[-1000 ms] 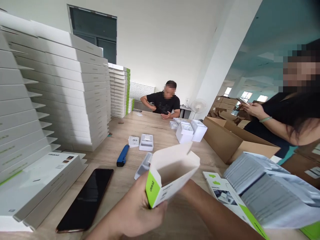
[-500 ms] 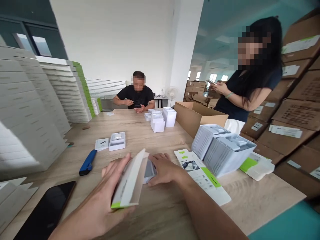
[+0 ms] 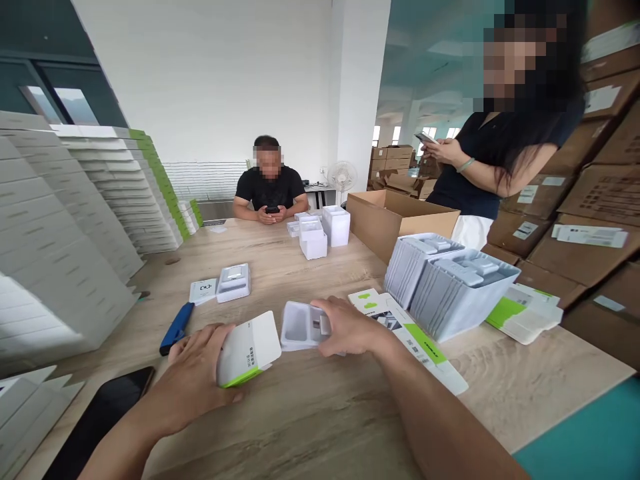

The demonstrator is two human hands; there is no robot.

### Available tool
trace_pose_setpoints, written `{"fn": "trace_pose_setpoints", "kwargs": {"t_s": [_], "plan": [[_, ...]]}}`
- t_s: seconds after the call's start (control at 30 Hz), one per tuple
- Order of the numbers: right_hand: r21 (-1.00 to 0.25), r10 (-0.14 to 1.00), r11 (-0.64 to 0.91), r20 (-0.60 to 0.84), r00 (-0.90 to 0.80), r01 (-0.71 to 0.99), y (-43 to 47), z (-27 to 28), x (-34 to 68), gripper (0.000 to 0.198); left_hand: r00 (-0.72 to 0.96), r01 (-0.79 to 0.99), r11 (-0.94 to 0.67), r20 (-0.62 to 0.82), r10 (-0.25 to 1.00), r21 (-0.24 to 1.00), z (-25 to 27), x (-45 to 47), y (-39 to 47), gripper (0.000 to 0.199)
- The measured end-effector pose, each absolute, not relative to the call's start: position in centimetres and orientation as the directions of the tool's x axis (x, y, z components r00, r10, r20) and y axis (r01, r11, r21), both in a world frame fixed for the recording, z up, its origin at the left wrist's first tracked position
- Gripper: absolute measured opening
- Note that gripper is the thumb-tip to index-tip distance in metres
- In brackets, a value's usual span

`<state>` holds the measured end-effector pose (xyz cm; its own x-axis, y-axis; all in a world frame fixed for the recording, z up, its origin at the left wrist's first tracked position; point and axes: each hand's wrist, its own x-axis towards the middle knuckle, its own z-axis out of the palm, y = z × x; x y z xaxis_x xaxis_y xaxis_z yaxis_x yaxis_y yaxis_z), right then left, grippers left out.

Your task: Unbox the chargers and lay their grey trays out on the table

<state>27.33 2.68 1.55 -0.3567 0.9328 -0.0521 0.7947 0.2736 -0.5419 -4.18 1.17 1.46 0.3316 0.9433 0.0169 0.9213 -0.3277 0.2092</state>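
My left hand [image 3: 200,373] is wrapped round a white and green cardboard box [image 3: 253,343], whose end flap points right. My right hand [image 3: 347,327] grips the right side of a pale plastic tray [image 3: 299,323] with moulded compartments. The tray's left end is beside the box's flap end; whether they touch I cannot tell. Part of the tray lies hidden under my right fingers. Just right of that hand lies a flat printed carton [image 3: 425,340]. A blue utility knife [image 3: 176,329] is close to my left hand.
Tall stacks of white boxes [image 3: 55,220] line the left. A black phone [image 3: 100,420] lies at front left. Nested trays [image 3: 450,293] and an open brown carton [image 3: 373,223] stand on the right. A filled tray [image 3: 233,283] sits mid-table. Two people hold phones.
The box in my left hand has turned from tilted up to lying low, pointing right. My right hand now holds the tray into clearer view. The seated person has brought both hands to a phone.
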Motion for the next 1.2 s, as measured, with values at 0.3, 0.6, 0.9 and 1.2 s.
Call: {"fn": "trace_pose_setpoints", "kwargs": {"t_s": [0.3, 0.6, 0.9, 1.2], "plan": [[-0.554, 0.855, 0.491, 0.161, -0.493, 0.672, 1.9, 1.6, 25.0, 0.092, 0.326, 0.919, -0.341, 0.105, 0.94, 0.2, 1.2, -4.6, 1.5, 0.086], [-0.869, 0.793, 0.41, 0.188, -0.58, 0.278, 1.3, 0.9, 23.5, 0.108, 0.43, 0.852, -0.429, 0.067, 0.9, 0.3, 1.9, -4.0, 0.5, 0.092], [-0.918, 0.847, 0.368, 0.398, -0.354, -0.15, 0.4, 0.8, 21.1, 0.053, 0.468, 0.315, -0.211, 0.042, 0.883, 0.925, 3.8, -3.9, -0.4, 0.078], [-0.919, 0.914, 0.298, 0.353, -0.2, -0.259, 0.3, 0.4, 19.5, 0.052, 0.175, 0.091, -0.201, 0.183, 0.967, 0.975, 2.5, 0.1, -1.2, 0.067]]}}
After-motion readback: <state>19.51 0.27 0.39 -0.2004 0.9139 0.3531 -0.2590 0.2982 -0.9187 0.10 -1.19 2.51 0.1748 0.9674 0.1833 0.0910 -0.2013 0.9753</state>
